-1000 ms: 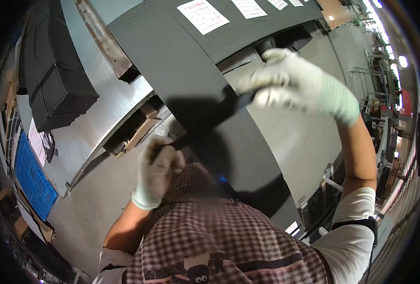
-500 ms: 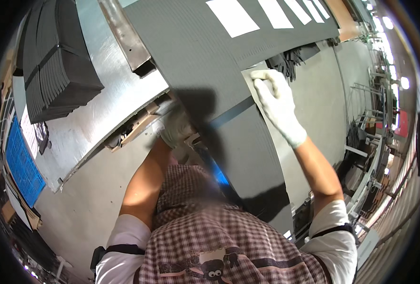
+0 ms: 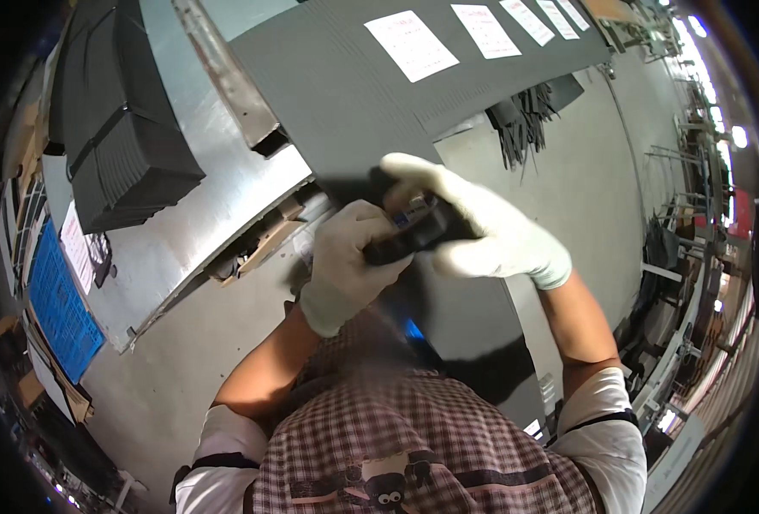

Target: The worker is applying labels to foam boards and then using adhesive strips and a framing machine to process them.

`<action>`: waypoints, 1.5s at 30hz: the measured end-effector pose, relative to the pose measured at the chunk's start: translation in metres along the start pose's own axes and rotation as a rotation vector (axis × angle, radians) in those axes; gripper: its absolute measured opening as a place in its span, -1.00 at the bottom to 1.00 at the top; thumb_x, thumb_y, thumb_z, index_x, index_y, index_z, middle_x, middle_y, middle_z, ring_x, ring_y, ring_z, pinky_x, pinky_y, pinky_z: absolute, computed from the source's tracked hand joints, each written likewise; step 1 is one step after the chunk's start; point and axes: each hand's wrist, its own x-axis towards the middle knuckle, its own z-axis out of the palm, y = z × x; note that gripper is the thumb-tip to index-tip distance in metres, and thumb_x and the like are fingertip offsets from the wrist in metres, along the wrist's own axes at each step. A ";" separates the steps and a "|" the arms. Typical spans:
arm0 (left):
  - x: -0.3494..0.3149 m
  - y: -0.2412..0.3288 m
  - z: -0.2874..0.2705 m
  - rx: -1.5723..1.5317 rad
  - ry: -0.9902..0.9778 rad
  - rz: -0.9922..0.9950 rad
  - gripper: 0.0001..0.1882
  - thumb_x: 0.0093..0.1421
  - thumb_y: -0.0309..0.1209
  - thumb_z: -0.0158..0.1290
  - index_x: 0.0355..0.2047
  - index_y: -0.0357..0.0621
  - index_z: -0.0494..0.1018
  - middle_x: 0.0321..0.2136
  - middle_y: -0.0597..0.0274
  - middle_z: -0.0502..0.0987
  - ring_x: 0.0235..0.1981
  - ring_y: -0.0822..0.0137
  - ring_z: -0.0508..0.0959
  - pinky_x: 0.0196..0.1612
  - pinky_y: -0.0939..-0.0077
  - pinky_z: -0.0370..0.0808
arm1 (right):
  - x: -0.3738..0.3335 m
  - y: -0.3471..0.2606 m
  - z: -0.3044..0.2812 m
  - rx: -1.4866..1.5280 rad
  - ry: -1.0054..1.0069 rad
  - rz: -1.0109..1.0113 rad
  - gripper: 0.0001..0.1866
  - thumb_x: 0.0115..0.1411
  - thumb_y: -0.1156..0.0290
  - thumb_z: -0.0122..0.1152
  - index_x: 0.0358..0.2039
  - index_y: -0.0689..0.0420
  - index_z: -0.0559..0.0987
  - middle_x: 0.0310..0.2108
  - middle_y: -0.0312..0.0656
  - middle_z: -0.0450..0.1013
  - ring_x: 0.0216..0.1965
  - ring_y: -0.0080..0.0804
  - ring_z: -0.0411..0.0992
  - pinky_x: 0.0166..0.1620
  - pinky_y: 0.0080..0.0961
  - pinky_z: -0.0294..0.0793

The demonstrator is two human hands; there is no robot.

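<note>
Both hands wear pale gloves and meet over the stack of dark grey sheets (image 3: 336, 111) in front of me. My left hand (image 3: 349, 257) is closed round the left end of a black hand-sized object (image 3: 409, 233) with a small blue and metallic part on top. Around its right end curls my right hand (image 3: 499, 227), index finger above and thumb below, with the black piece between them. What exactly the object is cannot be made out. Several white printed labels (image 3: 411, 46) lie in a row across the far part of the sheets.
A strapped bundle of dark sheets (image 3: 131, 163) stands on the metal table (image 3: 225, 201) at left, beside a rusty metal bar (image 3: 229, 77). A blue plastic crate (image 3: 64, 300) is at far left. Dark strips (image 3: 525, 120) hang beyond the stack; metal racks line the right.
My left hand has risen from beside the stack with the black object. My right hand has moved left and nearer to meet it. The dark strap across the sheets is now covered.
</note>
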 end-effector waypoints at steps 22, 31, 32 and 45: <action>-0.071 -0.027 0.036 0.019 0.275 -0.214 -0.76 0.32 -0.36 0.02 -0.09 -0.25 0.39 -0.51 0.43 0.33 -0.56 0.61 0.34 -0.50 0.69 0.31 | -0.017 0.002 -0.060 -0.809 -0.502 0.696 -0.71 0.17 0.46 0.01 -0.12 0.21 0.58 -0.36 0.09 0.54 -0.34 0.00 0.51 -0.26 -0.28 0.50; -0.057 -0.024 0.059 -0.159 0.294 -0.439 -0.19 0.30 -0.22 0.07 0.34 -0.42 -0.07 0.16 -0.21 0.30 0.13 -0.04 0.36 0.23 0.22 0.27 | -0.024 0.040 -0.033 -1.050 -0.264 0.324 -0.83 -0.01 0.51 0.09 -0.37 0.25 0.55 -0.40 0.14 0.51 -0.35 0.11 0.51 -0.22 -0.13 0.51; -0.062 -0.021 0.060 -0.199 0.222 -0.358 -0.18 0.29 -0.22 0.08 0.34 -0.43 -0.08 0.18 -0.27 0.27 0.17 -0.09 0.33 0.27 0.18 0.22 | -0.028 0.033 -0.030 -1.114 -0.313 0.364 -0.86 -0.02 0.51 0.11 -0.41 0.25 0.55 -0.42 0.14 0.51 -0.39 0.10 0.51 -0.24 -0.12 0.52; -0.056 0.056 0.024 -0.729 0.319 -0.305 -0.60 0.06 -0.60 0.28 -0.12 -0.17 0.38 -0.28 0.37 0.49 -0.42 0.55 0.47 -0.32 0.69 0.44 | -0.012 -0.081 0.012 -0.658 -0.438 0.064 -0.51 0.26 0.34 0.05 0.22 0.02 0.40 -0.40 -0.07 0.52 -0.31 -0.12 0.56 -0.18 -0.10 0.55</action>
